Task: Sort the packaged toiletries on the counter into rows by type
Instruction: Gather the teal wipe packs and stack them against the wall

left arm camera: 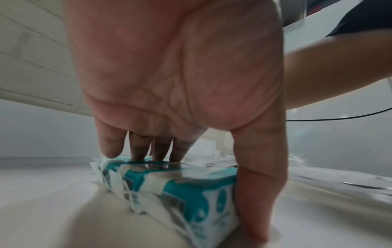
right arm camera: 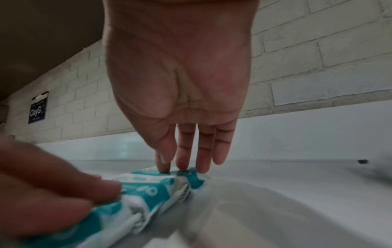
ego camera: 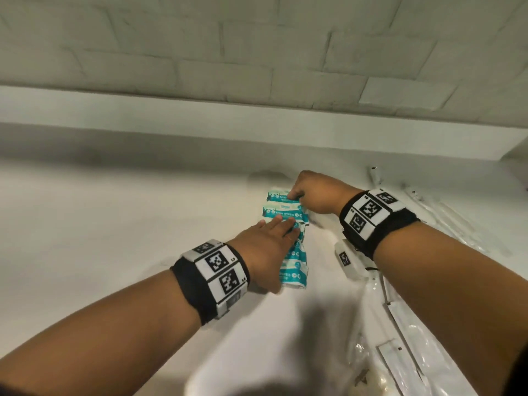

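Several teal-and-white mini wipes packs [ego camera: 283, 214] lie in a column on the white counter [ego camera: 114, 224]. My left hand [ego camera: 274, 238] lies flat over the middle packs. In the left wrist view its straight fingers [left arm camera: 137, 151] press on top of a pack [left arm camera: 182, 189] and the thumb runs down the pack's right side. My right hand [ego camera: 298, 194] reaches to the farthest pack [ego camera: 278, 195]. Its fingers [right arm camera: 184, 161] point straight down, with the tips on that pack [right arm camera: 148, 189]. The left hand covers parts of the middle packs.
A small white box [ego camera: 347, 261] sits right of the column. Clear-wrapped white items [ego camera: 445, 224] and flat packets [ego camera: 400, 352] crowd the counter's right side. A raised ledge [ego camera: 257, 132] and a brick wall close the back. A blue sign [right arm camera: 38, 109] hangs on the wall.
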Motion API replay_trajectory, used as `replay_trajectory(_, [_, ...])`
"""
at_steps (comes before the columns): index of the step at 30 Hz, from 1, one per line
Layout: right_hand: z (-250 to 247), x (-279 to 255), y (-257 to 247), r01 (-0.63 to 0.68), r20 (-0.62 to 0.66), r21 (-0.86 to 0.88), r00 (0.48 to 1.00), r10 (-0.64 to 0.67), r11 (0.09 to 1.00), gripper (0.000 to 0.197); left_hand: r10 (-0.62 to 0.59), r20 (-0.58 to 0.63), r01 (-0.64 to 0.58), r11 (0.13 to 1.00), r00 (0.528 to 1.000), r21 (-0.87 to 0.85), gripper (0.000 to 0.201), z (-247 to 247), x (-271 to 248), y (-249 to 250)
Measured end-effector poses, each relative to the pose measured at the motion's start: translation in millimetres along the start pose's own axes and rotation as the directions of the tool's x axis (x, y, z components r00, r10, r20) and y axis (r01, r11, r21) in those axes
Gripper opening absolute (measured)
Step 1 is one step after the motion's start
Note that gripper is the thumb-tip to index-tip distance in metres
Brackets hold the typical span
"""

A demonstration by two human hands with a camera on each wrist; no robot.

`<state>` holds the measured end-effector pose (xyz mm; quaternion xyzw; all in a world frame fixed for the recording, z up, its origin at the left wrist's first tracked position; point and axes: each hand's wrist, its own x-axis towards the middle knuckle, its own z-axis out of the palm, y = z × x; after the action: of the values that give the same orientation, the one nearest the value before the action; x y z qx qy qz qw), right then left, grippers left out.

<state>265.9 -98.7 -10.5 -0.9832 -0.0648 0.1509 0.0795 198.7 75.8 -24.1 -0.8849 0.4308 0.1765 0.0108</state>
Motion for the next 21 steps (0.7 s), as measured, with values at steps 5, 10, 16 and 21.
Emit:
replay_trajectory(5, [-16,37,11,0.007,-0.002,-0.06,1.0,-0.007,0.998,0.039,-0.041,-0.008,0.041,0.999,0.999,0.014,0.109,-22,44,-28])
replay_trajectory(10, [-34,79,24,-0.06,0.047,0.024,0.997,0.059,0.998,0.043,-0.076,-0.036,0.077,0.997,0.996,0.013,0.108,-47,88,-60])
replay_trajectory(16, [-39,123,38,-0.105,0.0,0.112,0.994,0.106,0.988,0.048,-0.065,-0.019,0.064,0.997,0.998,-0.029,0.108,-67,124,-97])
replay_trajectory(21, [-38,133,51,-0.088,0.019,0.212,0.996,0.086,0.973,0.05,-0.022,0.02,0.023,0.999,1.0,-0.026,0.115,-61,134,-113])
